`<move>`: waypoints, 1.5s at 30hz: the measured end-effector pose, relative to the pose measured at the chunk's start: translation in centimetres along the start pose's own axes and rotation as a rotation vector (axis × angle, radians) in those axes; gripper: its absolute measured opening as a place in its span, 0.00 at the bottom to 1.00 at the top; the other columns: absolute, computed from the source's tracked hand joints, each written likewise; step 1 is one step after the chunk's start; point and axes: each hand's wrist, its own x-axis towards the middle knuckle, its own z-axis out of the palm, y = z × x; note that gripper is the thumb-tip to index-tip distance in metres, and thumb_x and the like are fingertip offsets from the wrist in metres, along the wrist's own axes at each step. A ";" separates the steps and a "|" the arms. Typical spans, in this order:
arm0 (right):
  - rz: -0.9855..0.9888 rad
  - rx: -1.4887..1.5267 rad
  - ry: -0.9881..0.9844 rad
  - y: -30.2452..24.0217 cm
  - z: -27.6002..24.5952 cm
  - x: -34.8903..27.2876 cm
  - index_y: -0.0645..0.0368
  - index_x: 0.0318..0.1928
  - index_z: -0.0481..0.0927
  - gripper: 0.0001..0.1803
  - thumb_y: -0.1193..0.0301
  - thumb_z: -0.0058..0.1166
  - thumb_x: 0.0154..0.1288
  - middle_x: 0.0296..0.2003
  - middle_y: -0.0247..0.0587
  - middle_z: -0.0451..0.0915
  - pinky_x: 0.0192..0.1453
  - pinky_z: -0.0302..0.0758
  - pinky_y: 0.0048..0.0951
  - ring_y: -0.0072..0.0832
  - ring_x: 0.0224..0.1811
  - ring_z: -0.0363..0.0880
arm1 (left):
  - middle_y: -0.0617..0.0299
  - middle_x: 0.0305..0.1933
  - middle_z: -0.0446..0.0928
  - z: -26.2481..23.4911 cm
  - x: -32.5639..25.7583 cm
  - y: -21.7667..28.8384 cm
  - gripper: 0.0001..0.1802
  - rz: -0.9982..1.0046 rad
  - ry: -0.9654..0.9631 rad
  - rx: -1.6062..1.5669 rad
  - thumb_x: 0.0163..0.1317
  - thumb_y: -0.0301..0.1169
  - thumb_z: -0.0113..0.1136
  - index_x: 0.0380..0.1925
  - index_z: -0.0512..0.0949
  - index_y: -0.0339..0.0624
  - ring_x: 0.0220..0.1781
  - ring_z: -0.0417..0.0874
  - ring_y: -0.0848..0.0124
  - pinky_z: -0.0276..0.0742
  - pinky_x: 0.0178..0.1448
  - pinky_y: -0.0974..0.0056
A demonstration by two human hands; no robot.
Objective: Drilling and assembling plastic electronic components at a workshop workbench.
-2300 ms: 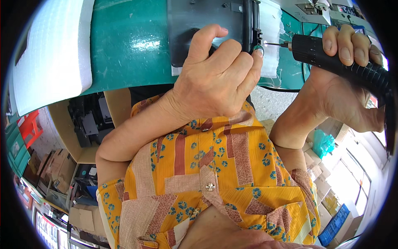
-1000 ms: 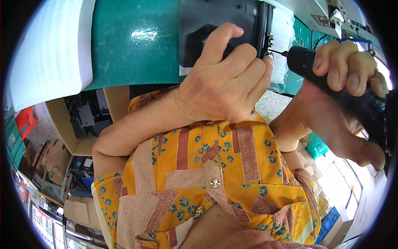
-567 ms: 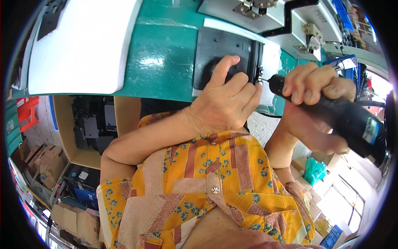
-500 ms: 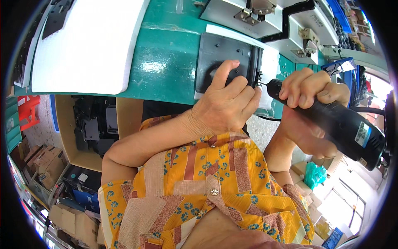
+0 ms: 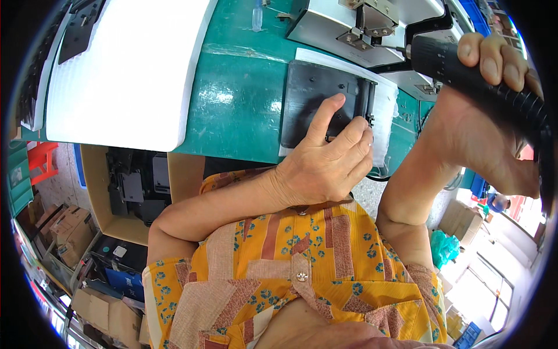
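Observation:
A flat black plastic panel (image 5: pixel 308 87) lies on a white sheet at the table's near edge, with a raised strip along its right side. My left hand (image 5: pixel 331 160) grips the panel's near right corner, fingers bent around it and the index finger lying over its face. What the fingertips touch is partly hidden. Up at the right, my right hand (image 5: pixel 494 116) is wrapped round a black electric screwdriver (image 5: pixel 453 67). Its thin bit points left, close to the metal bracket (image 5: pixel 363 35) on the front of a silver box-shaped device (image 5: pixel 325 35).
A large white foam sheet (image 5: pixel 128 70) covers the left of the green table (image 5: pixel 238 87). A small clear tube (image 5: pixel 257 17) lies at the back. Below the table edge stands a cardboard box (image 5: pixel 96 192) holding several black parts. A cable trails from the screwdriver.
My right hand has lifted the screwdriver from the panel's right edge, up and away to the silver device. My left hand stays on the panel; the whole view has shifted slightly.

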 end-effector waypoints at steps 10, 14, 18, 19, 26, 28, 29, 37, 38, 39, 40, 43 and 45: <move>0.002 0.011 0.003 0.7 0.0 0.9 0.57 0.47 0.80 0.43 0.31 0.62 0.47 0.37 0.36 0.73 0.47 0.68 0.39 0.31 0.39 0.71 | 0.57 0.43 0.84 0.0 0.2 0.5 0.05 -0.002 -0.007 0.001 0.56 0.29 0.65 0.30 0.85 0.40 0.53 0.83 0.63 0.69 0.71 0.30; 0.000 0.016 -0.001 1.2 -0.3 0.8 0.57 0.47 0.80 0.43 0.31 0.62 0.47 0.37 0.36 0.73 0.47 0.68 0.39 0.31 0.39 0.72 | 0.57 0.43 0.84 -0.2 0.3 0.5 0.06 -0.013 -0.024 -0.016 0.55 0.29 0.65 0.30 0.85 0.39 0.54 0.83 0.63 0.68 0.72 0.29; -0.007 0.027 -0.003 1.5 -1.1 1.1 0.57 0.47 0.80 0.43 0.31 0.62 0.47 0.37 0.36 0.73 0.47 0.69 0.39 0.31 0.38 0.72 | 0.57 0.43 0.84 0.0 0.2 0.5 0.07 -0.016 -0.012 -0.025 0.55 0.29 0.65 0.30 0.85 0.38 0.53 0.83 0.63 0.68 0.72 0.29; -0.009 0.029 -0.003 1.6 -1.0 1.3 0.57 0.47 0.80 0.43 0.31 0.62 0.47 0.37 0.36 0.73 0.47 0.69 0.39 0.31 0.38 0.72 | 0.57 0.43 0.84 0.1 0.2 0.5 0.07 -0.016 -0.012 -0.025 0.55 0.29 0.65 0.30 0.85 0.38 0.53 0.83 0.63 0.68 0.72 0.29; -0.022 0.047 0.000 1.9 -0.7 0.9 0.57 0.47 0.81 0.42 0.32 0.62 0.47 0.37 0.36 0.74 0.47 0.69 0.39 0.31 0.38 0.72 | 0.56 0.44 0.84 0.0 0.3 0.5 0.07 -0.014 -0.010 -0.033 0.55 0.30 0.65 0.30 0.85 0.38 0.53 0.82 0.63 0.69 0.71 0.29; -0.026 0.050 0.001 1.2 -1.6 1.2 0.57 0.47 0.81 0.42 0.32 0.62 0.48 0.37 0.36 0.74 0.47 0.69 0.39 0.31 0.38 0.72 | 0.56 0.44 0.84 0.0 0.3 0.4 0.07 -0.015 -0.010 -0.033 0.55 0.30 0.65 0.30 0.85 0.38 0.53 0.82 0.63 0.69 0.71 0.29; -0.028 0.052 0.002 1.6 -1.6 0.9 0.57 0.47 0.81 0.42 0.32 0.62 0.48 0.37 0.36 0.74 0.47 0.69 0.39 0.31 0.38 0.72 | 0.56 0.43 0.84 0.0 0.3 0.4 0.07 -0.016 -0.011 -0.034 0.55 0.30 0.66 0.30 0.85 0.38 0.53 0.82 0.63 0.69 0.71 0.29; -0.054 0.065 0.017 1.2 -2.1 0.2 0.57 0.47 0.81 0.42 0.32 0.62 0.48 0.37 0.36 0.74 0.46 0.69 0.39 0.31 0.38 0.72 | 0.57 0.42 0.83 0.5 0.1 0.3 0.06 0.001 0.020 -0.009 0.54 0.28 0.67 0.31 0.85 0.39 0.51 0.82 0.63 0.69 0.70 0.29; -0.059 0.063 0.022 1.1 -2.2 0.1 0.57 0.47 0.81 0.42 0.32 0.62 0.48 0.37 0.36 0.74 0.46 0.69 0.39 0.31 0.38 0.72 | 0.58 0.40 0.82 0.4 0.1 0.4 0.06 0.000 0.026 -0.007 0.54 0.28 0.67 0.32 0.85 0.38 0.50 0.82 0.63 0.69 0.70 0.29; -0.061 0.065 0.026 0.2 -2.6 -0.4 0.57 0.47 0.81 0.42 0.32 0.62 0.48 0.37 0.36 0.74 0.46 0.69 0.39 0.31 0.38 0.72 | 0.59 0.38 0.81 0.4 0.0 0.4 0.07 -0.005 0.031 -0.002 0.54 0.27 0.68 0.32 0.86 0.38 0.49 0.82 0.63 0.70 0.70 0.28; -0.063 0.062 0.033 0.2 0.3 -1.0 0.57 0.47 0.81 0.42 0.32 0.62 0.48 0.37 0.36 0.74 0.46 0.69 0.39 0.31 0.38 0.72 | 0.61 0.35 0.78 0.5 0.0 0.4 0.08 -0.004 0.050 -0.017 0.54 0.27 0.69 0.34 0.86 0.38 0.47 0.82 0.63 0.69 0.69 0.28; -0.064 0.055 0.062 -1.1 0.5 -2.2 0.57 0.47 0.81 0.41 0.32 0.62 0.48 0.37 0.36 0.74 0.46 0.69 0.39 0.31 0.38 0.72 | 0.61 0.35 0.77 0.5 0.0 0.2 0.09 0.009 0.042 -0.020 0.54 0.26 0.69 0.36 0.86 0.39 0.45 0.82 0.63 0.70 0.68 0.28; -0.053 0.047 0.090 -1.3 1.7 -3.5 0.57 0.47 0.81 0.41 0.32 0.62 0.48 0.37 0.36 0.74 0.46 0.69 0.39 0.31 0.38 0.72 | 0.62 0.35 0.77 0.4 0.0 0.0 0.11 0.015 0.018 -0.024 0.52 0.27 0.68 0.37 0.86 0.40 0.44 0.82 0.63 0.68 0.69 0.29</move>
